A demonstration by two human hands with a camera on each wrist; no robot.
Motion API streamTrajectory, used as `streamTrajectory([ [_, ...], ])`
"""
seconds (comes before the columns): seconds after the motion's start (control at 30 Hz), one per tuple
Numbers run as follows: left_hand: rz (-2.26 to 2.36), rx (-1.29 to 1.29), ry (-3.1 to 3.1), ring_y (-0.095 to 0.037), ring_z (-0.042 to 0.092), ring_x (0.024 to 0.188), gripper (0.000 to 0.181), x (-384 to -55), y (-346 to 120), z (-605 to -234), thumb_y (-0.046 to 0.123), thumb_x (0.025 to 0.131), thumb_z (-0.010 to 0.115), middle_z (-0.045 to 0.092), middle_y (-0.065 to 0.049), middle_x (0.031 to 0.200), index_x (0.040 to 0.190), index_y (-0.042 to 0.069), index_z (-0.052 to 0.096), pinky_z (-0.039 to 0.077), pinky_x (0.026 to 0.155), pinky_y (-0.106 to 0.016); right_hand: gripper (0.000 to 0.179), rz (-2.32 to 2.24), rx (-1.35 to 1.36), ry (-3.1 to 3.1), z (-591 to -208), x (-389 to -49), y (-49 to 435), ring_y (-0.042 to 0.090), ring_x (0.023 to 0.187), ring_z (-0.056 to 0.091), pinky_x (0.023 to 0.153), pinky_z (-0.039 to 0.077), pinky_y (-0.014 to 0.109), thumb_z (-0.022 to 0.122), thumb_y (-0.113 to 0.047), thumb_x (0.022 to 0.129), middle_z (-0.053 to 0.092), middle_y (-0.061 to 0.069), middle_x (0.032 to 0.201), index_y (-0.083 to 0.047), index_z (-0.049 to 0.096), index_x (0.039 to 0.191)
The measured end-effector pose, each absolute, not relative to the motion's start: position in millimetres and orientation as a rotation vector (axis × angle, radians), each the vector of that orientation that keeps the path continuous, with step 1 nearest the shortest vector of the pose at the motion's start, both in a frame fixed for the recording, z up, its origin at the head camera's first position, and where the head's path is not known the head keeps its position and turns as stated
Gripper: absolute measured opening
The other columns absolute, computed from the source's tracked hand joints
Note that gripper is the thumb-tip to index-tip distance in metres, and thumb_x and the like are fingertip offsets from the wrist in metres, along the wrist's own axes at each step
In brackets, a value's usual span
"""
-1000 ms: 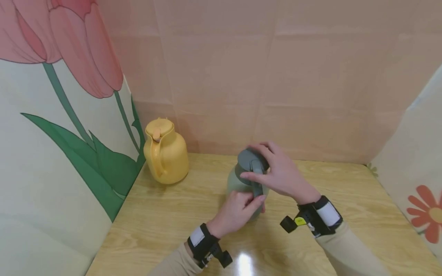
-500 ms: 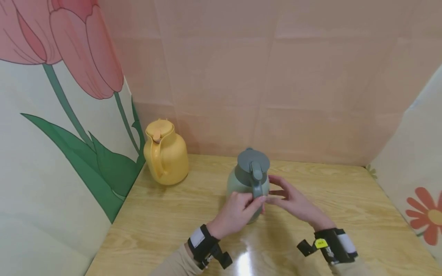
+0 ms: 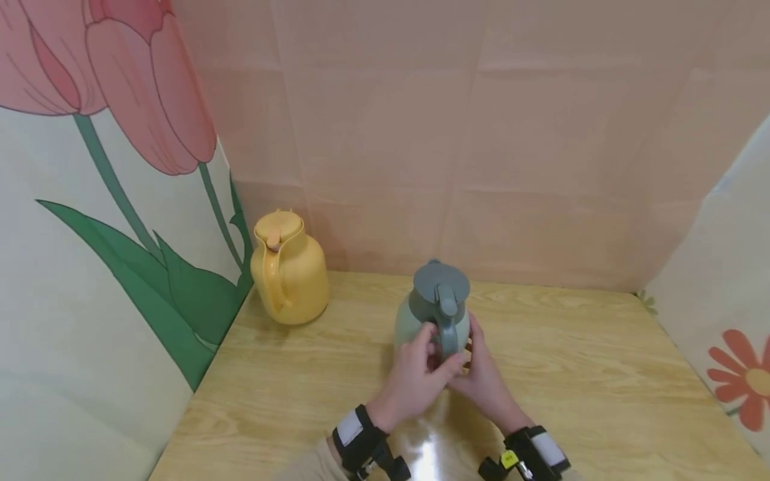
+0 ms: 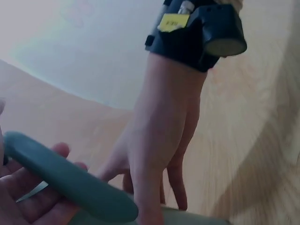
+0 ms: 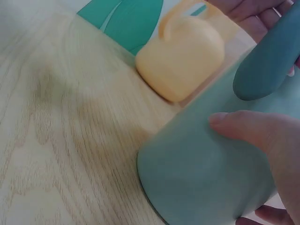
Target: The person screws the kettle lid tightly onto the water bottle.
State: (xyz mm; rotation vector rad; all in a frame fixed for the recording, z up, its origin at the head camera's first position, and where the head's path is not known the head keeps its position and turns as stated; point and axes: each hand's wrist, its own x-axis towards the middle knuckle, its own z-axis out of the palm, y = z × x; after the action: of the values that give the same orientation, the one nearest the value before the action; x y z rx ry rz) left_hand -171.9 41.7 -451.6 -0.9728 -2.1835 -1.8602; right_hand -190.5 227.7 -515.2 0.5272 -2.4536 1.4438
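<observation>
A pale green thermos jug [image 3: 404, 326] with a dark grey-green lid [image 3: 441, 279] and handle [image 3: 447, 327] stands upright near the middle of the wooden table. My left hand [image 3: 415, 381] is at the handle. In the left wrist view its fingers [image 4: 30, 201] pass behind the handle, tips showing past it. My right hand [image 3: 484, 384] holds the jug's lower body from the right. The right wrist view shows its thumb [image 5: 248, 126] on the near wall below the handle; its other fingers are partly hidden round the far side.
A yellow thermos jug [image 3: 297, 280] stands at the table's [image 3: 289, 401] back left, its handle turned toward me. A pink cloth wall [image 3: 385, 133] rises behind the table. White printed sheets [image 3: 90, 300] flank it.
My right hand has come off the lid, moved down the jug's right side and taken hold of its lower body. The left hand has shifted slightly at the handle, its fingers looser.
</observation>
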Motion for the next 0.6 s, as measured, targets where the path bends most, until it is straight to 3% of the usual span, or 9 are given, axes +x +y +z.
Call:
streamTrajectory([
  [0.17,-1.666,-0.885,-2.165,0.004,0.062,0.070,0.033,-170,44,-449,0.026,0.094,0.076,0.071,0.002,0.090,0.117,0.010,0.059,0.052,0.057,-0.017,0.121,1.398,0.561,-2.423,-513,-193,225,0.038,0.138,0.040,0.096,0.044,0.065,0.088,-0.002,0.078,0.026,0.009,0.164,-0.024,0.006,0.164],
  [0.3,-1.631,-0.864,-2.160,0.000,0.064,0.079,0.022,-179,39,-445,0.010,0.091,0.075,0.073,-0.003,0.097,0.108,0.010,0.061,0.054,0.063,-0.018,0.121,1.412,0.511,-2.420,-513,-201,220,0.036,0.137,0.041,0.090,0.051,0.061,0.089,-0.007,0.079,0.024,0.003,0.164,-0.031,0.006,0.164],
  [0.43,-1.628,-0.809,-2.189,-0.004,0.066,0.084,0.021,-191,27,-439,0.007,0.090,0.073,0.073,-0.003,0.102,0.109,0.010,0.063,0.054,0.068,-0.020,0.119,1.391,0.429,-2.404,-507,-216,207,0.037,0.137,0.040,0.091,0.053,0.056,0.089,-0.009,0.079,0.025,0.008,0.161,-0.030,0.007,0.164],
  [0.6,-1.618,-0.689,-2.207,-0.003,0.054,0.057,0.020,-211,12,-426,0.010,0.091,0.072,0.072,-0.001,0.098,0.109,0.010,0.064,0.045,0.049,-0.021,0.119,1.310,0.358,-2.431,-492,-243,183,0.041,0.124,0.049,0.089,0.055,0.050,0.088,-0.011,0.080,0.029,0.020,0.146,-0.033,0.005,0.164],
])
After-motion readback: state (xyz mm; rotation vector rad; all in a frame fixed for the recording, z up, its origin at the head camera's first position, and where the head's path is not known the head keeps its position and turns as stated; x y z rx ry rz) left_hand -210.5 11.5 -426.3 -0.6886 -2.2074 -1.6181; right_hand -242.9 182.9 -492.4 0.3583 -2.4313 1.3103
